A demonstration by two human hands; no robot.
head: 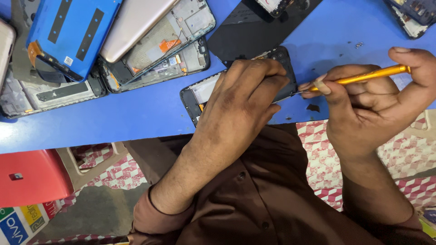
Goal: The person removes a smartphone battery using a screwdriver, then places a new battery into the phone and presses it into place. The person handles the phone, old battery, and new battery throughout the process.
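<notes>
Left hand (pixel 243 102) lies palm down, fingers curled and pressing flat. Right hand (pixel 363 106) is closed in a pinch, thumb raised. Both forearms reach forward, brown sleeves pushed back.

This looks like a small phone repair workshop. The blue counter (pixel 150 113) is strewn with opened handsets: a stack of stripped phone frames (pixel 159 50) with bare circuit boards showing, a loose blue back cover (pixel 68 31), a black screen panel (pixel 245 31). Tiny screws (pixel 359 44) lie scattered on it. Below its edge, a patterned red-and-white tiled floor (pixel 408 159) and a red plastic stool (pixel 32 177).
</notes>
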